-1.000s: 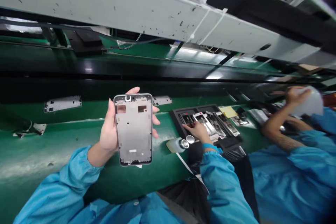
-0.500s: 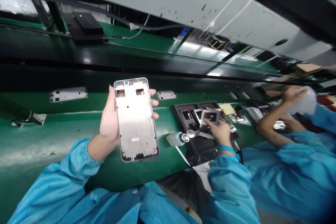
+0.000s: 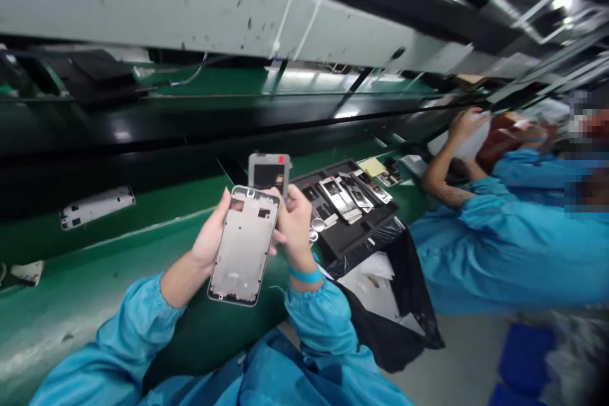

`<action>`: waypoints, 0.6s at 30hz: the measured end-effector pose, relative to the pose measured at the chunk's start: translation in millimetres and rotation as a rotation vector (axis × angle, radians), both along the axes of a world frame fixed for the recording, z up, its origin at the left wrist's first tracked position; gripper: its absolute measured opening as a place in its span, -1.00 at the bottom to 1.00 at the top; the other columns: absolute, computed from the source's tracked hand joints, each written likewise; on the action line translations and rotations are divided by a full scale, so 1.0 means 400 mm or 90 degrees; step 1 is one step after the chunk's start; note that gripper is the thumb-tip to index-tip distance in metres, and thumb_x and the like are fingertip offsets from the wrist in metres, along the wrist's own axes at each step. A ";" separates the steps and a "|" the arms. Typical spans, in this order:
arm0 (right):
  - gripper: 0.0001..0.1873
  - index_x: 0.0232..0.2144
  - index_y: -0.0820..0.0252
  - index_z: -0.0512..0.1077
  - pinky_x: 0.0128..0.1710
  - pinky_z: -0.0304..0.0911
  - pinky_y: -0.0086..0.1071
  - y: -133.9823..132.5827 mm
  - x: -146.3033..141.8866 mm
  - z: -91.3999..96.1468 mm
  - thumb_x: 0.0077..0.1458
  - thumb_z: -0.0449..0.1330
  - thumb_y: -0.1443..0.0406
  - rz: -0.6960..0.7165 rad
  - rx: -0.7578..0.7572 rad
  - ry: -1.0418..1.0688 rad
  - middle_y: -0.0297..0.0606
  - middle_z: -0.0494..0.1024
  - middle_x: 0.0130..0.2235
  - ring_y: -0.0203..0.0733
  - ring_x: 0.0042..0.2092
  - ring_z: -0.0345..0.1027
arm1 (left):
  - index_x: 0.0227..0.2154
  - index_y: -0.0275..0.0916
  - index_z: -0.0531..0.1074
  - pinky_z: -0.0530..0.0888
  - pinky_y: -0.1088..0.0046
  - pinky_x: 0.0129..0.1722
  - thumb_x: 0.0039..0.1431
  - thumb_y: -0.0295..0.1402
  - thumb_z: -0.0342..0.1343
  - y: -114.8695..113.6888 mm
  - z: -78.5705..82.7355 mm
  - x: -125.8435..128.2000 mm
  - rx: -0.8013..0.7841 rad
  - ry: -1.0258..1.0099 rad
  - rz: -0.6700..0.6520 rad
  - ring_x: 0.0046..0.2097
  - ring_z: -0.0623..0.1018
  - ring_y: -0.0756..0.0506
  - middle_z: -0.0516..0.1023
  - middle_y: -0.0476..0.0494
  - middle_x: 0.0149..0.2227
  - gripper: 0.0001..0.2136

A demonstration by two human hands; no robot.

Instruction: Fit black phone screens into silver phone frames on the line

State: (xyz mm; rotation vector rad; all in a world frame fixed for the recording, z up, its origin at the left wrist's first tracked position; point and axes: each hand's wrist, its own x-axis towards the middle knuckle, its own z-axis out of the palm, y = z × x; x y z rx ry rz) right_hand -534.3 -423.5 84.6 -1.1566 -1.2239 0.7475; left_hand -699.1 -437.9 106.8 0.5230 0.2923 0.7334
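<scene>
While the green conveyor bench (image 3: 71, 279) is stretching from 9 o'clock to 2 o'clock, one co-worker (image 3: 499, 247) is working at 3 o'clock. One black parts tray (image 3: 349, 240) is lying at 2 o'clock of the hands, carrying several phone parts (image 3: 340, 196), too crowded to count. One silver phone mid-frame (image 3: 243, 244) is sitting in the left hand (image 3: 207, 244), whose fingers are curling round its edges; it is now hanging lower and more tilted than half a second ago. A second mid-frame (image 3: 98, 206) is lying on the bench at 9 o'clock. The right hand (image 3: 295, 228), which was picking at the tray earlier, is now touching the held frame's right edge, its fingers pinching one small dark panel (image 3: 269, 174) at the frame's 12 o'clock.
</scene>
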 end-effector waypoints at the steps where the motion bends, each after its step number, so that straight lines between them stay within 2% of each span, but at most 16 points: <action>1: -0.57 -0.17 0.06 0.40 -0.35 0.42 -0.32 0.012 -0.007 -0.007 0.33 0.27 -0.15 -0.015 0.014 0.025 -0.38 0.53 -0.39 -0.18 -0.37 0.46 | 0.18 -0.43 0.55 0.66 0.29 -0.31 0.42 0.31 -0.10 0.008 -0.017 0.006 0.030 0.026 0.017 -0.32 0.74 -0.27 0.75 -0.47 -0.22 -0.18; 3: -0.55 -0.01 0.04 0.39 -0.30 0.48 -0.28 0.027 -0.005 -0.012 0.36 0.24 -0.13 -0.053 0.059 0.041 -0.32 0.59 -0.29 -0.14 -0.30 0.53 | 0.17 -0.44 0.56 0.64 0.32 -0.31 0.30 0.36 0.08 0.025 -0.045 0.017 0.101 0.092 0.095 -0.32 0.73 -0.24 0.75 -0.44 -0.24 -0.14; 5: -0.52 0.10 0.03 0.39 -0.13 0.55 -0.19 0.031 0.005 -0.007 0.38 0.22 -0.12 -0.044 0.093 0.022 -0.17 0.63 -0.07 -0.05 -0.07 0.59 | 0.23 -0.43 0.53 0.63 0.34 -0.31 0.23 0.40 0.13 0.036 -0.063 0.027 0.184 0.158 0.177 -0.31 0.72 -0.22 0.74 -0.42 -0.20 -0.08; 7: -0.52 0.14 0.04 0.41 0.07 0.54 -0.08 0.032 0.009 0.006 0.40 0.21 -0.11 -0.007 0.106 -0.001 -0.06 0.58 0.14 0.02 0.15 0.54 | 0.31 -0.38 0.49 0.62 0.34 -0.27 0.25 0.39 0.11 0.039 -0.073 0.034 0.275 0.210 0.237 -0.24 0.72 -0.22 0.72 -0.48 -0.02 -0.08; 9: -0.53 0.15 0.04 0.41 0.20 0.50 -0.03 0.036 0.005 0.022 0.42 0.20 -0.09 0.015 0.105 0.004 -0.04 0.53 0.23 0.04 0.24 0.50 | 0.35 -0.30 0.47 0.64 0.28 -0.18 0.36 0.29 0.08 0.037 -0.080 0.040 0.373 0.253 0.291 -0.15 0.71 -0.21 0.56 -0.54 0.25 -0.20; 11: -0.55 0.14 0.04 0.40 0.24 0.49 -0.02 0.045 -0.002 0.037 0.42 0.21 -0.08 0.014 0.103 0.041 -0.06 0.52 0.24 0.01 0.25 0.50 | 0.37 -0.22 0.46 0.63 0.19 -0.04 0.47 0.17 0.03 0.035 -0.089 0.043 0.479 0.292 0.335 -0.05 0.69 -0.22 0.35 -0.51 0.44 -0.33; 13: -0.56 0.12 0.02 0.38 0.23 0.51 -0.02 0.056 -0.007 0.047 0.41 0.22 -0.08 0.012 0.097 0.085 -0.08 0.52 0.23 -0.01 0.24 0.51 | 0.41 -0.16 0.42 0.59 0.08 0.14 0.52 0.08 0.00 0.037 -0.101 0.043 0.574 0.318 0.358 0.15 0.63 -0.31 0.24 -0.46 0.51 -0.40; 16: -0.61 0.03 -0.01 0.33 0.16 0.55 -0.05 0.069 -0.009 0.047 0.39 0.22 -0.09 0.004 0.098 0.131 -0.16 0.57 0.12 -0.05 0.18 0.57 | 0.45 -0.15 0.36 0.36 -0.07 0.42 0.51 0.04 0.04 0.046 -0.122 0.043 0.679 0.335 0.362 0.48 0.33 -0.42 0.18 -0.42 0.54 -0.39; 18: -0.64 -0.03 -0.03 0.29 0.14 0.56 -0.08 0.072 -0.009 0.041 0.39 0.22 -0.07 -0.008 0.110 0.143 -0.22 0.58 0.06 -0.08 0.14 0.59 | 0.48 -0.18 0.29 0.23 -0.11 0.51 0.53 0.02 0.00 0.050 -0.134 0.043 0.735 0.350 0.360 0.55 0.20 -0.42 0.14 -0.44 0.55 -0.38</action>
